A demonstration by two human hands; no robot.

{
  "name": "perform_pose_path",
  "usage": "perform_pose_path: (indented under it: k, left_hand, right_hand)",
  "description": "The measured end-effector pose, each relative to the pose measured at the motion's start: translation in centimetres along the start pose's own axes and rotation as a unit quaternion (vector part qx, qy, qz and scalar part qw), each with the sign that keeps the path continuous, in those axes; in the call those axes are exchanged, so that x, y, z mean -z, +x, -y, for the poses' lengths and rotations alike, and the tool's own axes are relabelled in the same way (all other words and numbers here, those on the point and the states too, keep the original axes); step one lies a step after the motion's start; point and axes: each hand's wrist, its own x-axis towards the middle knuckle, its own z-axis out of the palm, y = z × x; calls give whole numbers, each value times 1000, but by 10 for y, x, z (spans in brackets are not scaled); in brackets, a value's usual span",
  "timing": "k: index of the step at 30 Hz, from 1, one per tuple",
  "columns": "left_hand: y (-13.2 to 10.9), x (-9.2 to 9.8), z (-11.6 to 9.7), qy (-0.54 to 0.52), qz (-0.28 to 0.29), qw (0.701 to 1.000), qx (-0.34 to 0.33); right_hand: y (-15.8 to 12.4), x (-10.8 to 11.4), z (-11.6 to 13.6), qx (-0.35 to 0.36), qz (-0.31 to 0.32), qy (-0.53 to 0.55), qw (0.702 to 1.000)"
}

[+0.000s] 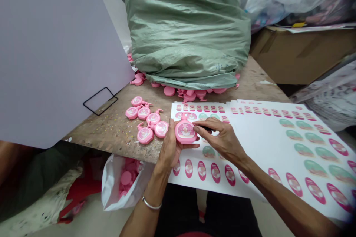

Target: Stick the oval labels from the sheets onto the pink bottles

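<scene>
a pink bottle piece (185,131) is getting handled just above the sticker sheets (267,148)

the left hand (169,147) is cradling the pink bottle piece from underneath, with its grip closed around the lower edge and the thumb running up the side. the piece is sitting face up over the near part of the sticker sheets, with a round label showing on its front and a small pump shape sticking out at the top. the right hand (222,140) is reaching in from the side, its grip narrow and its fingertips (197,128) pressing near the piece's right edge. a slim dark thing (207,128) is poking out under those fingers (too hidden to say what it is), and i cannot tell whether the right grip is holding it.

a silver bangle (151,203) is circling the left wrist. a loose group of matching pink pieces (146,120) is lying on the counter (116,135) just beside the left hand, and more pink pieces (189,93) are spilling out around the base of a green woven sack (183,26). a white plastic bag (112,189) full of pink parts is hanging below the counter's edge. a white board (55,55) is leaning on a black wire stand (100,100), and a cardboard box (303,57) is sitting behind the sheets.
</scene>
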Motion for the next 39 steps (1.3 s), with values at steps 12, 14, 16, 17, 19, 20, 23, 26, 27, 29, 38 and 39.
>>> perform_pose_path:
  k: [12, 14, 16, 17, 19, 20, 23, 26, 27, 29, 38, 39]
  left_hand:
    - [0, -3, 11, 156, -64, 979, -110]
    - [0, -3, 15, 197, -108, 965, -134]
    - [4, 3, 17, 215, -128, 957, -144]
    - [7, 8, 18, 232, -133, 953, -146]
    - [17, 23, 17, 300, -156, 928, -158]
    - [22, 32, 16, 347, -173, 906, -170]
    - [38, 55, 6, 472, -240, 828, -185]
    - [44, 66, -5, 573, -287, 746, -184]
    - [44, 67, -8, 605, -294, 716, -186]
    - [40, 67, -13, 650, -311, 664, -200]
    - [30, 40, -25, 373, -2, 903, -213]
    - [29, 35, -22, 304, 59, 940, -140]
  right_hand:
    - [-1, -11, -7, 8, -77, -237, 968]
    - [3, -19, -14, -23, -64, -171, 983]
    - [13, -23, -29, -65, -49, -149, 986]
    - [20, -23, -38, -92, -47, -160, 982]
    - [39, -20, -59, -140, -37, -211, 967]
    - [50, -18, -69, -157, -25, -243, 957]
    - [83, -27, -90, -171, 13, -318, 932]
    - [104, -51, -98, -147, 36, -328, 933]
    - [108, -58, -98, -134, 43, -325, 935]
    - [112, -64, -95, -107, 54, -313, 942]
    - [77, 5, -34, -79, 264, 109, 955]
    - [71, 8, -31, -92, 297, 173, 935]
